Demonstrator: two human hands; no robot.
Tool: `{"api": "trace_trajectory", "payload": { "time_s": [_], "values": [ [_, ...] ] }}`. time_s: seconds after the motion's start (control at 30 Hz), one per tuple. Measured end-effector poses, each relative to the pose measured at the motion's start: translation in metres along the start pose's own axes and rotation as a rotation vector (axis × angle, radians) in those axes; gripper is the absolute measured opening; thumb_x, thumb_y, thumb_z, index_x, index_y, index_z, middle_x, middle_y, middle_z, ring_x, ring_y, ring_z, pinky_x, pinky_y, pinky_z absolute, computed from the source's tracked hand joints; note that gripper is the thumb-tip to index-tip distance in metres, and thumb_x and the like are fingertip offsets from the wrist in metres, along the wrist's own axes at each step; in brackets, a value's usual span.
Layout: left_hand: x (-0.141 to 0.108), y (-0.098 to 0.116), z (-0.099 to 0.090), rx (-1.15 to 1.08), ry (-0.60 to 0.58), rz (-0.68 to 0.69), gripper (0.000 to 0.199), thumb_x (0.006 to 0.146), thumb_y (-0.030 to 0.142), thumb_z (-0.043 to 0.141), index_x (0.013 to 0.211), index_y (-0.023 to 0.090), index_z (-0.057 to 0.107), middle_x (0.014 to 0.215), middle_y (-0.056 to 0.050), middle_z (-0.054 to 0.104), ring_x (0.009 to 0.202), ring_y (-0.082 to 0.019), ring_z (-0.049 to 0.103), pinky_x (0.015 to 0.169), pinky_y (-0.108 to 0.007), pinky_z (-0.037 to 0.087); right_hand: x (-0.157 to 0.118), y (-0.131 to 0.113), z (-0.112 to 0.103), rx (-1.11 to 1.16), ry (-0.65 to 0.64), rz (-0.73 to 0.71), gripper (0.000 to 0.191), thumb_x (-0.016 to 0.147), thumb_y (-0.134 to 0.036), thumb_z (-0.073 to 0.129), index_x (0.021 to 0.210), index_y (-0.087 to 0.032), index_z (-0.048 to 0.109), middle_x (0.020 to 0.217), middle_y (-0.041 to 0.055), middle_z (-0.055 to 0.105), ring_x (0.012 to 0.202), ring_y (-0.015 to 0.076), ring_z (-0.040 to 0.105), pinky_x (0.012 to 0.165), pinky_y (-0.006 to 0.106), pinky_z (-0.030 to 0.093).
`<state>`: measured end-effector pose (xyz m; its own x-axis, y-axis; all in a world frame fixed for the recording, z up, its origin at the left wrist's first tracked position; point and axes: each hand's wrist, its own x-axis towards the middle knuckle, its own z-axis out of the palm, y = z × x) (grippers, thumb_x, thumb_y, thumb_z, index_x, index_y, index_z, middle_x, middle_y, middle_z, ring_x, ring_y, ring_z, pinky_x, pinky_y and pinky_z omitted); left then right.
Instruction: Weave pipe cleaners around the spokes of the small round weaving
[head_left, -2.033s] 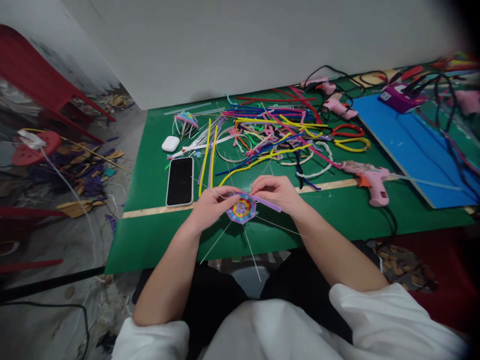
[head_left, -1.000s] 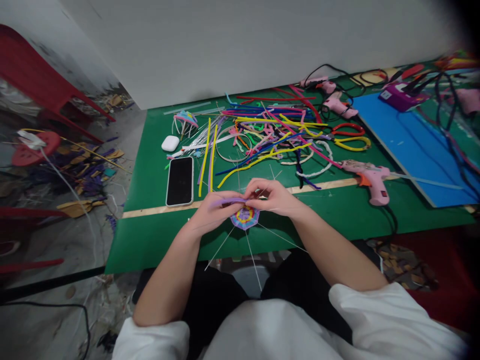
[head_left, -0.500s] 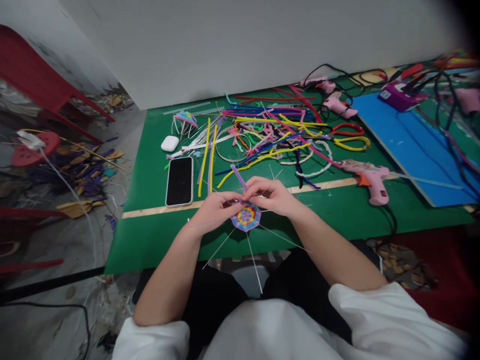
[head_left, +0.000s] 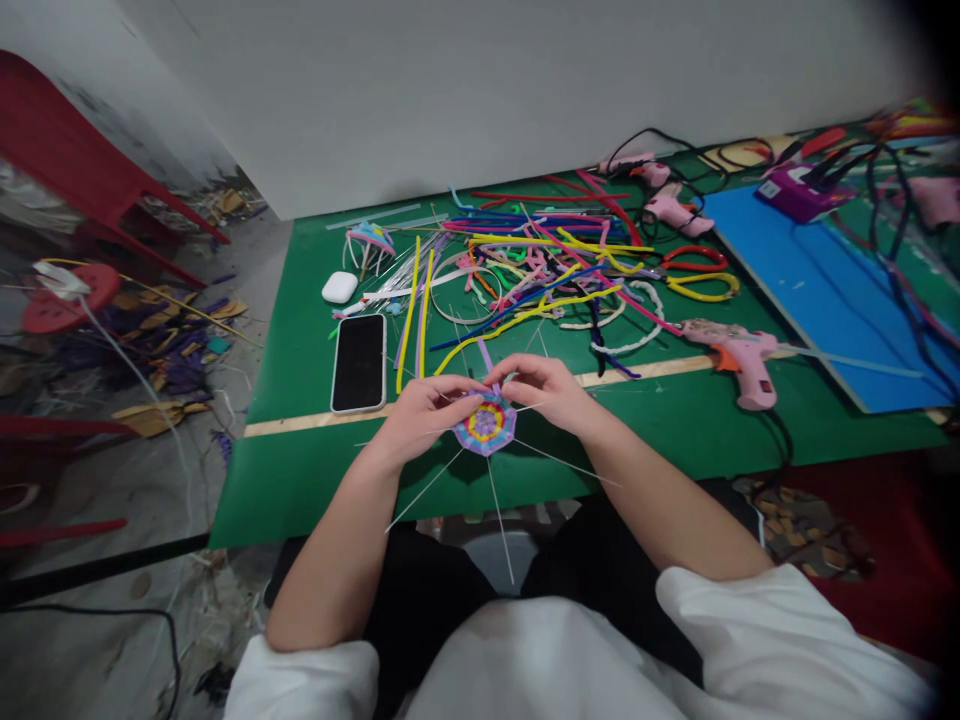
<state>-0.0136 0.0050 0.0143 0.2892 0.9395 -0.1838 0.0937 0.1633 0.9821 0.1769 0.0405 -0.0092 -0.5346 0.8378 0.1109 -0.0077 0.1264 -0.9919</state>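
Between my hands, over the table's near edge, is a small woven octagon of pipe cleaners (head_left: 485,428), ringed in purple, yellow, red and blue. Thin pale spokes stick out all round it. My left hand (head_left: 429,412) pinches its upper left rim between thumb and fingers. At the upper right rim, the fingertips of my right hand (head_left: 538,388) are closed on a purple pipe cleaner (head_left: 484,352), whose free end points up and away from me. My fingers partly cover the far rim.
Loose pipe cleaners (head_left: 555,255) lie heaped across the table's back. A phone (head_left: 359,363) and a white earbud case (head_left: 340,287) are at left, with yellow strips nearby. To the right are scissors (head_left: 701,275), a pink glue gun (head_left: 739,355) and a blue board (head_left: 817,300).
The octagon has shifted slightly left and its spokes have turned a little. The purple pipe cleaner's free end stands more upright and shows shorter. Both hands remain at the rim.
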Motion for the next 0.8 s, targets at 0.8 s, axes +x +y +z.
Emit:
{"api": "trace_trajectory", "payload": {
  "time_s": [0.8],
  "values": [
    [-0.001, -0.002, 0.01, -0.116, 0.023, -0.018, 0.026, 0.068, 0.033, 0.071, 0.088, 0.016, 0.071, 0.083, -0.005, 0.07, 0.073, -0.016, 0.065, 0.068, -0.025, 0.053, 0.004, 0.012, 0.016, 0.719, 0.081, 0.36, 0.023, 0.063, -0.034, 0.075, 0.073, -0.016, 0.064, 0.062, -0.0039, 0.061, 0.048, 0.0039, 0.05, 0.049, 0.017, 0.042]
  ]
}}
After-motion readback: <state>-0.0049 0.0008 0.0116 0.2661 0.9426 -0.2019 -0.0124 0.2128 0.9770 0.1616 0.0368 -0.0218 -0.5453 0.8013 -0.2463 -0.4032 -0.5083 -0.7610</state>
